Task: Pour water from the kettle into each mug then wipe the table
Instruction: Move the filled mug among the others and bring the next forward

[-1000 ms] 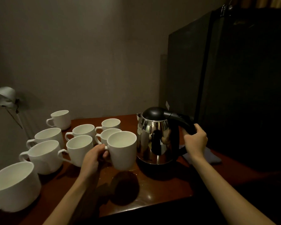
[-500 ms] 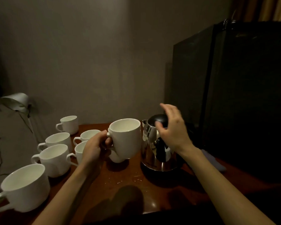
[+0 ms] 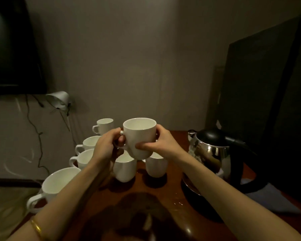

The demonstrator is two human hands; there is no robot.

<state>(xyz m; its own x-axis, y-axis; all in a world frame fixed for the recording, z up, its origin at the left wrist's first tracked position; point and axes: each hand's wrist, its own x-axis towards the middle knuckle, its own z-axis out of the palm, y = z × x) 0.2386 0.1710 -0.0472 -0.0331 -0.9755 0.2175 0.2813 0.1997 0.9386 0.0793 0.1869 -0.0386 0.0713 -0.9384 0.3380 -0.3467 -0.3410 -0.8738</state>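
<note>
White ceramic, the held mug (image 3: 139, 136) is raised above the worktop (image 3: 170, 192), well to the left of the kettle (image 3: 214, 150) and above the mugs standing there; the left hand (image 3: 108, 146) has its grip curled through and around the handle, and the right hand (image 3: 156, 143) has its grip wrapped round the body, thumb across the front; both grips hold this one mug, probably to steady it upright while it is moved or handed over to the right hand, so that a hand is freed for the kettle; its inside looks pale and I cannot tell whether any water is in it.

Left of the kettle, two mugs stand side by side under the held one, one (image 3: 125, 169) nearer the left and one (image 3: 155, 166) nearer the kettle; further left a row runs from the far mug (image 3: 103, 126) to the near mug (image 3: 57, 185); their contents cannot be made out in this dim light; the kettle stands upright on its base with the lid closed, untouched.

Just in front of the kettle's base a few droplets (image 3: 178, 203) glint on the worktop, and a blue cloth (image 3: 268, 200) lies on its right, presumably kept there for the wiping; I judge the wiping not yet begun.
</note>
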